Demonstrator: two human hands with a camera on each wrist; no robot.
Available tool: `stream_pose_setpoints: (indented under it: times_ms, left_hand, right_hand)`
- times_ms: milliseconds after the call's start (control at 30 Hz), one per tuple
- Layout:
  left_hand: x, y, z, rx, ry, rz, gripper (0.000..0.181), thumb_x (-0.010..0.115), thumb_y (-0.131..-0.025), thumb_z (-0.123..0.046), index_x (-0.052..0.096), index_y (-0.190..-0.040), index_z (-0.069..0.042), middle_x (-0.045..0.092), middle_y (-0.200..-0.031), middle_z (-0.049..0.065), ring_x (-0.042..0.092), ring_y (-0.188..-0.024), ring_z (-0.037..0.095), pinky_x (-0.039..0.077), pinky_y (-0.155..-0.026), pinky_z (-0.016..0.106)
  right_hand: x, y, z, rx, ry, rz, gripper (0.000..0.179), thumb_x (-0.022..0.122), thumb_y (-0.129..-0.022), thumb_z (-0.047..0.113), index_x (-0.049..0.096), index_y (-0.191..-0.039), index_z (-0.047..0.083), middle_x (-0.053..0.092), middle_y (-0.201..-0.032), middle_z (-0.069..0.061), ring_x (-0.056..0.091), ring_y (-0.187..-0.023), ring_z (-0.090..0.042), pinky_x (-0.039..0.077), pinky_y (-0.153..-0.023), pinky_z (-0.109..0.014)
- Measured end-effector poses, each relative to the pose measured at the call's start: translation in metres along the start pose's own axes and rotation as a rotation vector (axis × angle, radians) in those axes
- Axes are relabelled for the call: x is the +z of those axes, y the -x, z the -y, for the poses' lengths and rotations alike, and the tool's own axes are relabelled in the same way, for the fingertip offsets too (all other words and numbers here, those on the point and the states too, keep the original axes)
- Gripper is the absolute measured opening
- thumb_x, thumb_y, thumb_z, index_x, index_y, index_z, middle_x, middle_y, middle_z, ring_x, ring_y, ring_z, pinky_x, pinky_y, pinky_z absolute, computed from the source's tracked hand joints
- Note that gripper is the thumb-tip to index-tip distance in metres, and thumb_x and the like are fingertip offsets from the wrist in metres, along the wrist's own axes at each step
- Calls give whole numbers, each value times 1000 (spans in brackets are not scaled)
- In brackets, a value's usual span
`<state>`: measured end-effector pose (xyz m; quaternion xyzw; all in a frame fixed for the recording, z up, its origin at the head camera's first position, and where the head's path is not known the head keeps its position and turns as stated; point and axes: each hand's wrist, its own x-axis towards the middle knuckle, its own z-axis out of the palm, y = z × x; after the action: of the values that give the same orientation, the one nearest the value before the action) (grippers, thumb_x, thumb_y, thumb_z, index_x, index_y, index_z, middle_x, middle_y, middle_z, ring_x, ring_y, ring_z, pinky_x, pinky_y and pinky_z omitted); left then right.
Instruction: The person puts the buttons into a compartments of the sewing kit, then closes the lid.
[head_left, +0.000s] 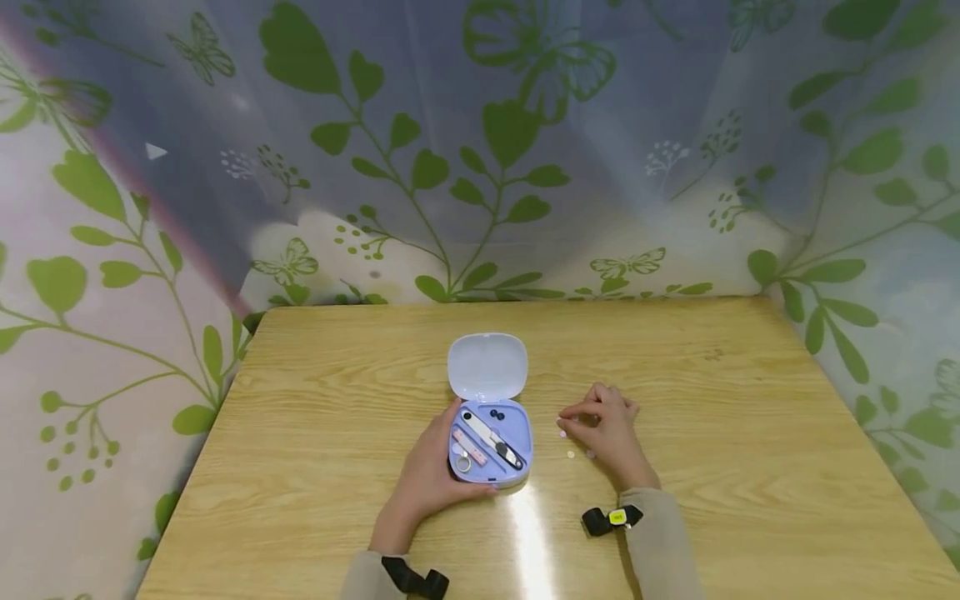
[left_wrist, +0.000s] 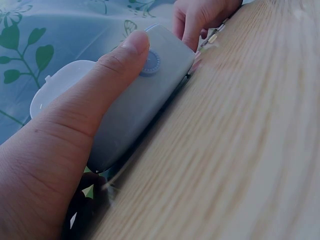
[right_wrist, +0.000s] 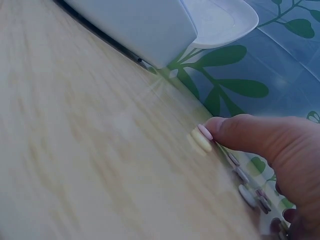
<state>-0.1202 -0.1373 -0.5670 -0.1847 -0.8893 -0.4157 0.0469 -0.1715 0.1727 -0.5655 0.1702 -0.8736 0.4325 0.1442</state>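
Observation:
My left hand (head_left: pixel 429 475) grips a lilac sewing-kit-like box (head_left: pixel 531 442) by its left side, thumb along the front wall. The box's white lid (head_left: pixel 487 367) stands open at the back. Inside lie a long white-and-black tool (head_left: pixel 480 427), a pink-and-white strip (head_left: pixel 470 447), a silver ring-shaped piece (head_left: pixel 464 463) and two small black pieces (head_left: pixel 497 414). To the right, my right hand (head_left: pixel 611 429) reaches down with thumb and forefinger tips close together. A pink button (right_wrist: pixel 205 132) and a yellow button (right_wrist: pixel 201 141) lie by the thumb; anything between the fingertips is hidden.
Several more small buttons (right_wrist: pixel 247 195) lie on the wooden table (head_left: pixel 337 358) beneath and beside my right hand. A leaf-patterned curtain (head_left: pixel 465 167) hangs along the table's back and sides. Black camera straps (head_left: pixel 600 522) sit on both wrists.

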Motion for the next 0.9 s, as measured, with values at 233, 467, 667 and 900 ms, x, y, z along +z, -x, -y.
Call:
stream_pose_setpoints:
  times_ms: [233, 467, 667, 900]
  left_hand:
    - [0, -1, 0, 0, 4, 8, 137, 87, -53, -68, 16, -160, -20, 38, -154, 2, 39, -138, 23, 34, -114, 45]
    - [0, 0, 0, -6, -1, 11, 136, 88, -54, -67, 17, -160, -20, 38, -154, 2, 39, -138, 22, 34, -113, 45]
    - [-1, 0, -3, -23, 5, 20, 136, 89, -54, -66, 17, -160, -21, 37, -155, 1, 38, -139, 21, 33, -114, 43]
    - [0, 0, -2, -20, 1, 12, 135, 86, -54, -71, 17, -160, -21, 38, -155, 1, 39, -139, 23, 34, -113, 46]
  right_hand:
    - [-1, 1, 2, -44, -2, -21, 13, 89, -70, 9, 80, -77, 16, 43, -75, 6, 35, -80, -15, 16, -83, -46]
    - [-1, 1, 2, -10, 5, -14, 13, 89, -71, 9, 80, -77, 16, 42, -75, 7, 35, -79, -15, 16, -84, -46]
    - [-2, 0, 3, 9, 8, -3, 12, 89, -72, 10, 80, -78, 16, 42, -76, 7, 36, -80, -15, 16, -86, -46]
    - [-2, 1, 3, 3, -5, -18, 12, 89, -72, 11, 79, -77, 15, 45, -76, 6, 36, -79, -14, 16, -84, -44]
